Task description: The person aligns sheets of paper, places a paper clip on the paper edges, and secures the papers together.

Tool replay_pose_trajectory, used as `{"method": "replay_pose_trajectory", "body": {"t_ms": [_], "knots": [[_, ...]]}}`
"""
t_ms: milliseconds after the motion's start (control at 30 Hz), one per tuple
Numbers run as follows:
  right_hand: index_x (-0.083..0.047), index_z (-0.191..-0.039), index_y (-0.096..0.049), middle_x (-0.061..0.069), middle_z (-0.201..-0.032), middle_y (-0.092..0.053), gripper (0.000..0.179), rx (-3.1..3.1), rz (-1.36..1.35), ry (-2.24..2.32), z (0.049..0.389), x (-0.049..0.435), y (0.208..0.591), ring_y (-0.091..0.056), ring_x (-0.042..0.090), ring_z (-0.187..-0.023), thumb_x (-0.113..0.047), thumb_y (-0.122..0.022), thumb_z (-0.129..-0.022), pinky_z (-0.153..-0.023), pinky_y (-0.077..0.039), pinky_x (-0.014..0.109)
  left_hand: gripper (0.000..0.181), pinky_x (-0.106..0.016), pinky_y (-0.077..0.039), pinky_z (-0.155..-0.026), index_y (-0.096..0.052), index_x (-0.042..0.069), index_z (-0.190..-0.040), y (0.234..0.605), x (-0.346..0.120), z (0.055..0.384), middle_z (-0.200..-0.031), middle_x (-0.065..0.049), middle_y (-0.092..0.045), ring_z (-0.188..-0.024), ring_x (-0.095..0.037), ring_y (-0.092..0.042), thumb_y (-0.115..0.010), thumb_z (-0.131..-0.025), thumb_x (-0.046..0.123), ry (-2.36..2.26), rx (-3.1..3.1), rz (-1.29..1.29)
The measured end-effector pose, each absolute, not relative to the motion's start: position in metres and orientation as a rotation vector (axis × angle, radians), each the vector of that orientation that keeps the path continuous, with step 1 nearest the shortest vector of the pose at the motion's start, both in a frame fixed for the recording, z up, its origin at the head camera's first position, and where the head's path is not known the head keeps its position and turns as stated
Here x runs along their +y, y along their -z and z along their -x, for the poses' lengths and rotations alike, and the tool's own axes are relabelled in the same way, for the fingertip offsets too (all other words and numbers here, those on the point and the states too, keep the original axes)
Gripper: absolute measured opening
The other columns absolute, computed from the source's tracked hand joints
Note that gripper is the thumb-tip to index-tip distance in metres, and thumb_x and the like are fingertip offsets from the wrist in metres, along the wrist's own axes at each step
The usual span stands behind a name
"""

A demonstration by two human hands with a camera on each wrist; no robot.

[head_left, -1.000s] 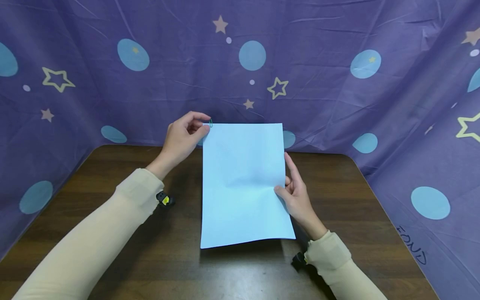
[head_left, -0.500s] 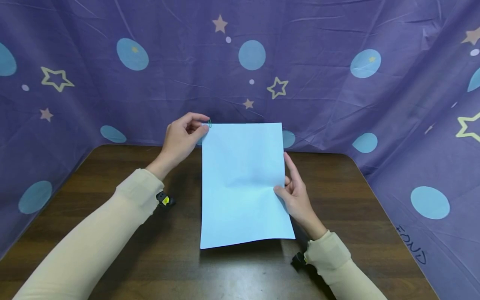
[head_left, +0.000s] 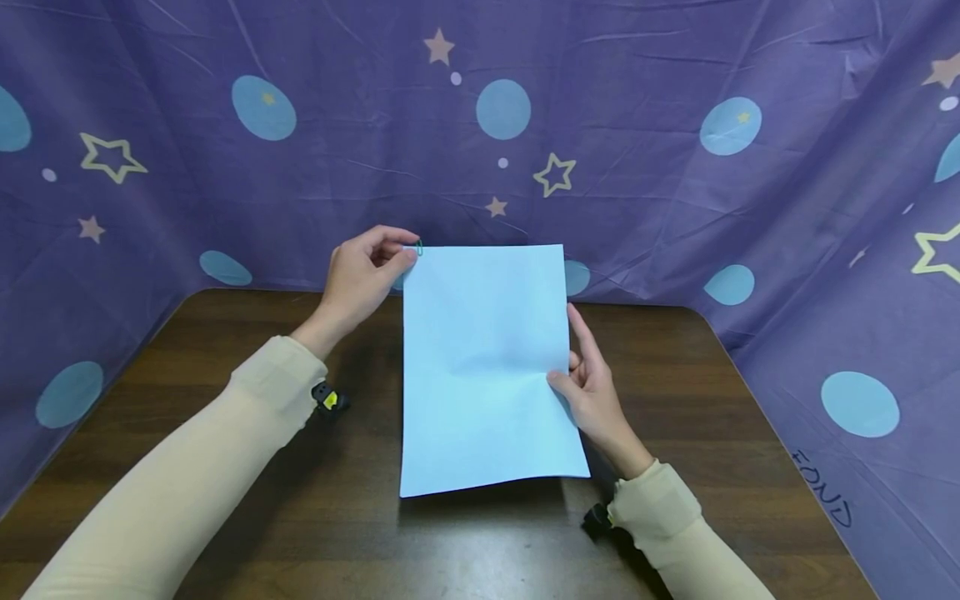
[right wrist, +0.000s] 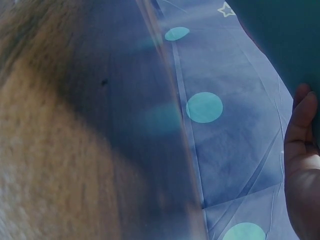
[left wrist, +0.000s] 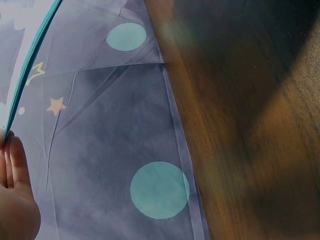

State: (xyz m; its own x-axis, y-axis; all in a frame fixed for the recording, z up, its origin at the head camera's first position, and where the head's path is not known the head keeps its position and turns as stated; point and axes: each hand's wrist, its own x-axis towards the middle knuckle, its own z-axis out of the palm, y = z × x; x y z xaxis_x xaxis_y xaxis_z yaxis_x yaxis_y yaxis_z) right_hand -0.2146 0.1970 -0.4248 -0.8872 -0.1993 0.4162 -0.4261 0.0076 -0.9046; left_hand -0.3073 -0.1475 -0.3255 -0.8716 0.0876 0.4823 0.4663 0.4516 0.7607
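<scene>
A stack of light blue paper (head_left: 487,367) is held upright above the brown table (head_left: 225,517). My left hand (head_left: 366,275) pinches its top left corner, where a small green paper clip (head_left: 420,247) sits on the edge. My right hand (head_left: 592,392) grips the paper's right edge, thumb on the front and fingers behind. The left wrist view shows the paper's edge (left wrist: 27,75) as a thin teal line running to my fingers (left wrist: 12,165). The right wrist view shows the dark back of the paper (right wrist: 285,35) and my fingers (right wrist: 302,125).
A purple cloth (head_left: 675,167) with blue dots and stars hangs behind and on both sides of the table, draping down onto its rim. Black wrist cameras (head_left: 330,400) sit on both cream sleeves.
</scene>
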Motion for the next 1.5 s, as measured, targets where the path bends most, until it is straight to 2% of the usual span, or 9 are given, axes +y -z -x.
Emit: {"method": "replay_pose_trajectory", "body": {"t_ms": [700, 1500], "knots": [[-0.027, -0.171, -0.021, 0.037, -0.121, -0.068, 0.094, -2.087, -0.659, -2.024, 0.214, 0.1966, 0.4236, -0.032, 0.01, -0.042, 0.02, -0.052, -0.096, -0.042, -0.033, 0.023, 0.019, -0.023, -0.051, -0.077, -0.08, 0.017, -0.118, 0.3241, -0.1478, 0.3083, -0.098, -0.002, -0.074, -0.086, -0.014, -0.065, -0.074, -0.102, 0.026, 1.368, -2.331, 0.459], [-0.026, -0.172, -0.019, 0.038, -0.121, -0.067, 0.093, -2.083, -0.681, -2.024, 0.214, 0.1976, 0.424, -0.032, 0.012, -0.042, 0.019, -0.052, -0.097, -0.041, -0.033, 0.024, 0.017, -0.024, -0.05, -0.074, -0.081, 0.017, -0.113, 0.322, -0.1477, 0.3059, -0.096, -0.001, -0.075, -0.084, -0.014, -0.065, -0.074, -0.102, 0.028, 1.338, -2.347, 0.454]]}}
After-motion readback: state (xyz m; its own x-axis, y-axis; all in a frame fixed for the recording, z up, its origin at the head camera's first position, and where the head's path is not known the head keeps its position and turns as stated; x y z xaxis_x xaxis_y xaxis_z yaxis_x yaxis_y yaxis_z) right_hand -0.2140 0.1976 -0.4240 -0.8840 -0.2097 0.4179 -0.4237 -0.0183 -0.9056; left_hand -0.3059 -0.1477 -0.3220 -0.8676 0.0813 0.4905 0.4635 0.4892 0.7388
